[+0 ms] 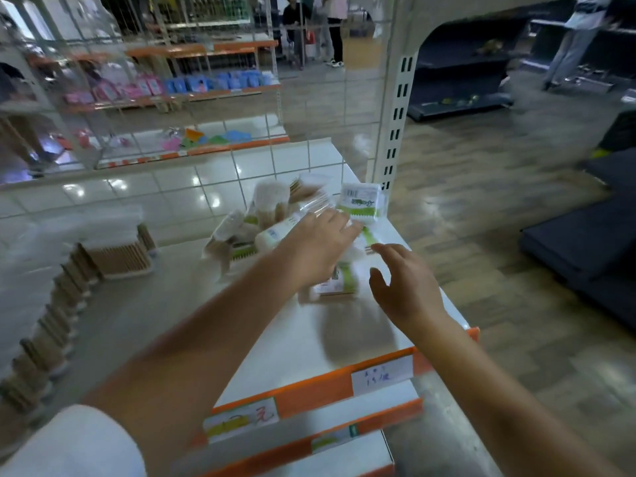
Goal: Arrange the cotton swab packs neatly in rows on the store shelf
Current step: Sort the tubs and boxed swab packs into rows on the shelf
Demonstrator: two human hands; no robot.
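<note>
While the orange price strip [320,383] runs along the near shelf edge, the right hand [402,287] hovers with fingers spread, holding nothing. Just left, the left hand [320,242] lies flat on blurred cotton swab packs [268,215], heaped at the far right of the shelf [275,339].

white shelf [303,339], loose swab packs [261,218], stacked row [69,284]

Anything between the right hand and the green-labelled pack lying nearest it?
Nothing visible. The right hand hovers open just right of the green-labelled pack on the white shelf, with bare shelf between them. The left hand reaches over the pack's far side toward the loose pile; motion blur hides any contact.
</note>
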